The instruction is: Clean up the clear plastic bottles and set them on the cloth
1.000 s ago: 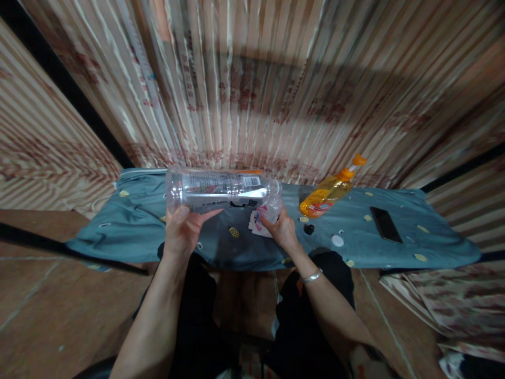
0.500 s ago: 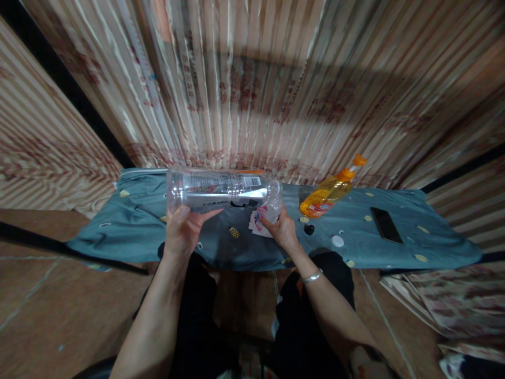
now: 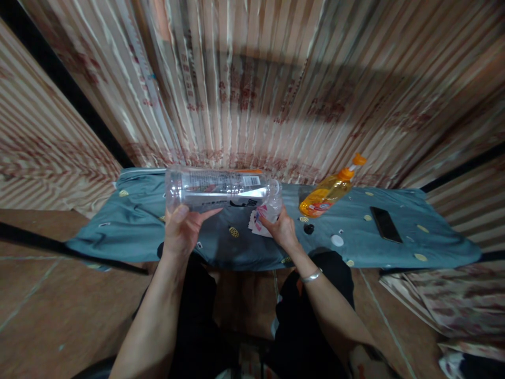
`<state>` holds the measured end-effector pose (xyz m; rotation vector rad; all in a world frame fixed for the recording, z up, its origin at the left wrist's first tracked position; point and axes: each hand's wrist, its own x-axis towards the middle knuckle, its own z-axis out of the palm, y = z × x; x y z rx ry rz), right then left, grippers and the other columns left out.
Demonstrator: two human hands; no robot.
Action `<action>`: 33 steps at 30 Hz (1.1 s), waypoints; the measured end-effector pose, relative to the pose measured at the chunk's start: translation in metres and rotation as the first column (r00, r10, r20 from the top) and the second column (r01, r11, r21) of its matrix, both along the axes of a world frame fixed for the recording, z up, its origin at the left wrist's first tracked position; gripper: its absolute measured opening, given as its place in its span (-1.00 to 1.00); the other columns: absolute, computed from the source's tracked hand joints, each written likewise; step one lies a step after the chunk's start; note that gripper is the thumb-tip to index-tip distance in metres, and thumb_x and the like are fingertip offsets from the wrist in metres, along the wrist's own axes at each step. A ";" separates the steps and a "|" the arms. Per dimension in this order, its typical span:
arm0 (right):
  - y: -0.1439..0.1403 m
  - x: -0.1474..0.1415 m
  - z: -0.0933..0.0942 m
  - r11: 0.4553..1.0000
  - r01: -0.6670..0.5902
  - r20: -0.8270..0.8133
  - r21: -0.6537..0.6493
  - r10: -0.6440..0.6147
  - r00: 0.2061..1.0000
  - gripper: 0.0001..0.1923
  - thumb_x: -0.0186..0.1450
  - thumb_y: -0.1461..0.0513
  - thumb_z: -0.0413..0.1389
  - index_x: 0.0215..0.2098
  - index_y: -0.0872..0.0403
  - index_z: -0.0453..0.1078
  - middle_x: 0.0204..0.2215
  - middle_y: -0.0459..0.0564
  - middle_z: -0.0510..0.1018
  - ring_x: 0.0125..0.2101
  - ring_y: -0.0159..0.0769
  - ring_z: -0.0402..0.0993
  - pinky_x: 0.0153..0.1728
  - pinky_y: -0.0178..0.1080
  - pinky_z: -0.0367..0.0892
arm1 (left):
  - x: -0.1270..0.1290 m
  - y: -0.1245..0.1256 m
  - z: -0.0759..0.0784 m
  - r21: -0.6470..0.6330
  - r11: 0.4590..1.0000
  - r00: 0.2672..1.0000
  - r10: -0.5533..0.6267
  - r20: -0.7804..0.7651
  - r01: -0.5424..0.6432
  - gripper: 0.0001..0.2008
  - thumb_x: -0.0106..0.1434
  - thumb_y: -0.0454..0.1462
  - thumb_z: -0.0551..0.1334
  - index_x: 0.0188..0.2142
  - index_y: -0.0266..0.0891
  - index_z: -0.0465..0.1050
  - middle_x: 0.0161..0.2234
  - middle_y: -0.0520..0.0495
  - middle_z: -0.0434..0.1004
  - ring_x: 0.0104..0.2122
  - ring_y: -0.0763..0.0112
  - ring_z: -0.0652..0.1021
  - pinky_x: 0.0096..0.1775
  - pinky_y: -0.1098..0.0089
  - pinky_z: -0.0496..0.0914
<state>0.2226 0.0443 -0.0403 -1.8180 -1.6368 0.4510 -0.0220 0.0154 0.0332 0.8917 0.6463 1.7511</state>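
Note:
My left hand (image 3: 184, 228) grips a large clear plastic bottle (image 3: 221, 189) near its base and holds it on its side above the table, mouth pointing right. My right hand (image 3: 281, 229) holds a small clear cup with a pink and white label (image 3: 267, 213) right under the bottle's mouth. Both hang over a table covered with a grey-blue patterned cloth (image 3: 138, 231). Whether liquid runs from the bottle I cannot tell.
An orange bottle with an orange spout (image 3: 330, 190) stands tilted on the cloth to the right. Near it lie a small black cap (image 3: 309, 229), a white cap (image 3: 337, 240) and a black phone (image 3: 386, 225). Striped curtains hang behind.

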 end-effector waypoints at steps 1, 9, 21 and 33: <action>0.000 0.000 -0.001 1.000 0.003 -0.001 0.007 -0.003 1.000 -0.31 0.22 0.07 0.30 0.23 0.17 0.30 -0.09 0.22 0.69 -0.06 0.10 0.66 -0.08 -0.04 0.53 | 0.000 0.000 -0.001 0.003 1.000 1.000 -0.001 0.003 0.001 -0.14 -0.03 -0.05 0.53 0.26 0.05 0.31 0.17 -0.17 0.51 0.12 -0.19 0.54 -0.17 0.02 0.67; 0.001 0.000 -0.001 1.000 0.010 -0.010 -0.009 -0.010 1.000 -0.32 0.22 0.08 0.31 0.20 0.20 0.30 -0.09 0.24 0.68 -0.04 0.12 0.65 -0.07 -0.02 0.53 | -0.004 0.005 -0.007 0.022 1.000 1.000 -0.012 -0.016 0.012 -0.14 -0.01 -0.05 0.52 0.26 0.01 0.30 0.15 -0.20 0.52 0.09 -0.18 0.57 -0.19 0.00 0.66; 0.001 0.001 -0.004 1.000 0.002 -0.023 0.020 -0.001 1.000 -0.31 0.21 0.06 0.31 0.21 0.17 0.29 -0.11 0.22 0.68 -0.08 0.12 0.66 -0.11 -0.02 0.53 | -0.004 0.006 -0.010 0.092 0.995 0.999 -0.040 0.025 0.037 -0.24 0.06 -0.10 0.50 0.23 -0.03 0.33 0.07 -0.20 0.60 0.04 -0.08 0.61 -0.17 0.03 0.66; 0.000 0.000 -0.002 1.000 0.008 -0.011 0.017 -0.008 1.000 -0.28 0.21 0.07 0.31 0.25 0.17 0.27 -0.10 0.21 0.68 -0.09 0.09 0.66 -0.10 -0.01 0.54 | -0.004 0.007 -0.011 0.080 0.997 0.999 -0.025 0.020 0.024 -0.23 0.04 -0.08 0.51 0.23 0.01 0.35 0.09 -0.19 0.59 0.05 -0.09 0.61 -0.18 0.00 0.66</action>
